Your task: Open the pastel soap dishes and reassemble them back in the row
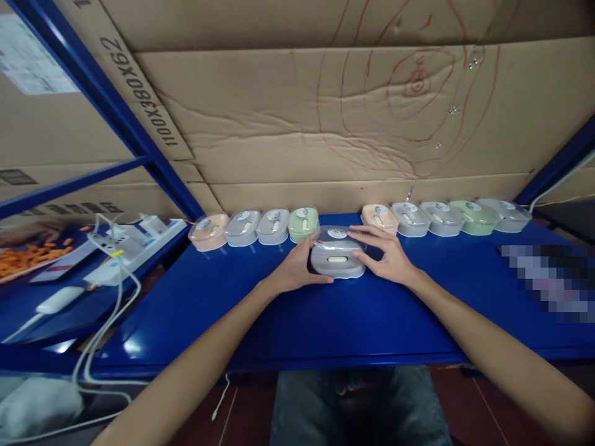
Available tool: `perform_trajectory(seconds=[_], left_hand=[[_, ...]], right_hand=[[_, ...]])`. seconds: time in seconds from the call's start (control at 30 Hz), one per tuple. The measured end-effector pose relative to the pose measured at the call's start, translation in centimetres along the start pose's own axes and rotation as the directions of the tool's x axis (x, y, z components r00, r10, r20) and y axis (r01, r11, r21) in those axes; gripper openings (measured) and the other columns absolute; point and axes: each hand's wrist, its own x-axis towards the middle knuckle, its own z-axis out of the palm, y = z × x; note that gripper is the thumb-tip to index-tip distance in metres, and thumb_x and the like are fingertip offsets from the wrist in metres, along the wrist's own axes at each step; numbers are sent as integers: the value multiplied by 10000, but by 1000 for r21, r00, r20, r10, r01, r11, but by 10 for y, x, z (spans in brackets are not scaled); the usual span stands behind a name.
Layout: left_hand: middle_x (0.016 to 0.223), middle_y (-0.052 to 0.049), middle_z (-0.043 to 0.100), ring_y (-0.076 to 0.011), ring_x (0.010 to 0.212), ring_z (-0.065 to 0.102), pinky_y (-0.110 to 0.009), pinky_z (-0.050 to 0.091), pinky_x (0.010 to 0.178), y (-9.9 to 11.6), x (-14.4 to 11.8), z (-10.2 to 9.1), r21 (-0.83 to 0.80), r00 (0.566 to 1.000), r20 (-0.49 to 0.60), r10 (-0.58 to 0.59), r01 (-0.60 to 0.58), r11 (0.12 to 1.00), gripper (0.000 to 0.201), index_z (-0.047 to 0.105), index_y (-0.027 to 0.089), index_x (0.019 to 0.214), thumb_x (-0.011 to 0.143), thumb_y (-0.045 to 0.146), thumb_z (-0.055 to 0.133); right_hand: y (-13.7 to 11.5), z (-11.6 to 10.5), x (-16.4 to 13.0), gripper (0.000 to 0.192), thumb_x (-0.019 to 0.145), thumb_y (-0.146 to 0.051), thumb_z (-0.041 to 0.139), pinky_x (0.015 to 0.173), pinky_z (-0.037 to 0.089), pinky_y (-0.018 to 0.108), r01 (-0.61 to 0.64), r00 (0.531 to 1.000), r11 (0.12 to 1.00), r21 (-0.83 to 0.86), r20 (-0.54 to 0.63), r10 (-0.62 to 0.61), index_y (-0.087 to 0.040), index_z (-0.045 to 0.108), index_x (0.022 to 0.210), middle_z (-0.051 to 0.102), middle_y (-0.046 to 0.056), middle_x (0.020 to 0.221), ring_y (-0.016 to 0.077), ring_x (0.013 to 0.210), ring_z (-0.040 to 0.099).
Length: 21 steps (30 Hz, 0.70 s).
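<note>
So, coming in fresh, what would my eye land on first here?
Probably the big red rings drawn on the cardboard behind the blue table, right of centre. Next comes the grey box at the table's middle, with the left hand and right hand on either side of it. Behind, peach, grey and green boxes line the back: four to the left, five to the right.

Black print (147,102) on the cardboard (260,93) reads 1100X380X62, slanting down its left side; the bold characters (77,209) lower down at left cannot be made out. Round labels (337,233) on the boxes (337,271), and the sheet (35,59) at upper left, carry print too blurred to read
</note>
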Motion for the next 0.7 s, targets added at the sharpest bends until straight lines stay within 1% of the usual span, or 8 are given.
perform_trajectory(seconds=[0.1,0.23,0.33,0.53,0.7], left_hand=[[1600,-218,544,-478,1508,494,-696,378,1245,0,1,-1,-16,1000,6,-7,7,1000,1332,263,240,1702,652,640,980],[1567,-197,588,-459,1483,529,-681,395,1230,2,1,-2,-38,1000,10,19,-18,999,1300,264,250,1683,664,610,984],[1587,-197,573,-455,1493,518,-679,389,1233,3,1,-3,-39,1000,18,15,-14,999,1280,267,248,1670,668,594,985],[1608,-190,538,-448,1500,506,-659,413,1224,5,0,-3,-25,1000,11,13,-12,1000,1134,382,247,1589,687,607,967],[1590,-196,534,-447,1481,514,-660,426,1210,3,1,-3,-14,1000,13,0,1,1000,1099,405,240,1548,682,620,966]], right_hand=[[0,-1,0,426,1012,-387,745,1145,578,589,13,1000,1000,2,5,-13,-289,739,1426,726,130,1450,308,1299,729],[1,-1,-1,427,996,-381,764,1131,588,588,24,1000,1000,-4,16,-24,-301,747,1415,738,121,1433,305,1278,741],[1,-1,-2,430,990,-388,767,1131,586,594,30,999,999,-14,31,-29,-290,753,1408,741,126,1426,312,1274,742],[0,-1,-2,437,975,-395,779,1123,590,590,49,998,998,-27,39,-48,-305,757,1401,749,113,1413,314,1258,747],[0,0,-2,421,934,-394,818,1085,617,558,76,997,997,-18,33,-75,-275,786,1337,770,118,1352,305,1212,764]])
